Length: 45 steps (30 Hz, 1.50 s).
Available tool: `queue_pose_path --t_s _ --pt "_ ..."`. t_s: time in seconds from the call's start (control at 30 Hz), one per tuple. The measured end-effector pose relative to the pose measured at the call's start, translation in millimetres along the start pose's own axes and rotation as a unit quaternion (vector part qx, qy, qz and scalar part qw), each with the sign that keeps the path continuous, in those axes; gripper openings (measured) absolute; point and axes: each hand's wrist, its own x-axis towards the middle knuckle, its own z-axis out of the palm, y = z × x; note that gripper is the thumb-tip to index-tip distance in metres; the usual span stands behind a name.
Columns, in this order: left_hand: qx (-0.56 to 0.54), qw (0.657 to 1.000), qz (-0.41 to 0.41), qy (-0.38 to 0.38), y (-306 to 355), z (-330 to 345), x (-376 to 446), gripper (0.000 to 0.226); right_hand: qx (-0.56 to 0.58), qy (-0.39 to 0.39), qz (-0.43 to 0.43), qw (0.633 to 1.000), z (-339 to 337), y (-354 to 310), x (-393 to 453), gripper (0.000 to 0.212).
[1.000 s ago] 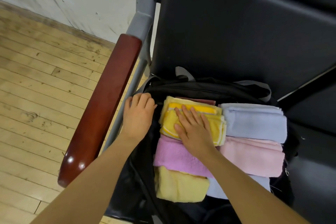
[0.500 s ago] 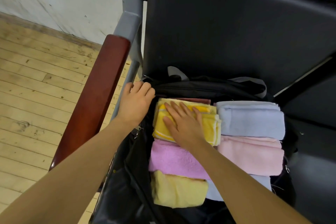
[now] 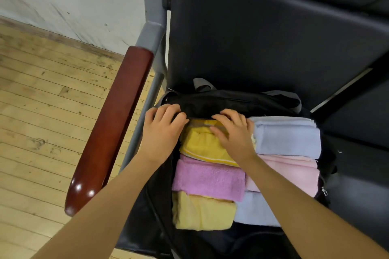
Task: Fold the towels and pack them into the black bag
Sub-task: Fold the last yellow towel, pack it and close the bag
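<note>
Head view, taking the black bag (image 3: 231, 101) on the black chair seat (image 3: 357, 185) as landmark: left of it runs the red-brown armrest (image 3: 109, 130). At the bag's far left corner the left hand (image 3: 162, 130) curls its fingers over the rim, apparently gripping it. Inside, at the far edge, the right hand (image 3: 233, 132) presses bent fingers on the yellow towel (image 3: 200, 145). Purple towel (image 3: 210, 176) and pale yellow towel (image 3: 202, 212) lie nearer; blue towel (image 3: 286, 136) and pink towel (image 3: 294, 172) fill the bag's right half.
</note>
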Motion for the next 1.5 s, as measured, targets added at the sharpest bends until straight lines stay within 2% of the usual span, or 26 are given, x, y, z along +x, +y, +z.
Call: queue_pose_path --t_s 0.07,0.23,0.37,0.43,0.6,0.8,0.97,1.07,1.23,1.37,1.5 --pt "0.005 1.000 0.008 -0.003 0 2 1 0.016 0.020 -0.005 -0.026 0.999 -2 2 7 0.033" --pt "0.010 0.999 0.021 -0.023 0 0 -2 0.012 0.079 -0.008 -0.009 0.997 -6 -1 22 0.032" --pt "0.028 0.993 0.073 -0.090 10 11 18 0.042 0.059 0.052 -0.043 0.996 -31 3 34 0.029" --pt "0.051 0.989 0.097 -0.101 24 20 31 0.047 0.031 0.071 -0.076 0.994 -45 5 41 0.029" --pt "0.038 0.992 0.083 -0.089 53 38 55 0.035 0.037 0.065 -0.135 0.988 -53 18 42 0.025" --pt "0.002 0.996 0.086 -0.039 47 34 55 0.030 0.046 0.023 -0.045 0.998 -32 65 28 0.027" --pt "0.029 0.993 0.100 -0.058 56 52 54 0.034 0.053 0.032 0.000 0.998 -29 82 27 0.029" --pt "0.049 0.989 0.124 -0.068 65 65 55 0.039 0.061 0.077 -0.022 0.995 -41 84 39 0.026" --pt "0.049 0.993 0.091 -0.051 88 72 84 0.040 0.019 0.114 -0.104 0.988 -76 88 62 0.027" --pt "0.015 0.996 0.075 -0.044 96 71 96 0.042 0.035 0.083 -0.095 0.991 -80 97 59 0.024" --pt "0.008 0.996 0.084 -0.040 95 57 96 0.042 0.023 0.014 -0.061 0.998 -68 113 39 0.028"
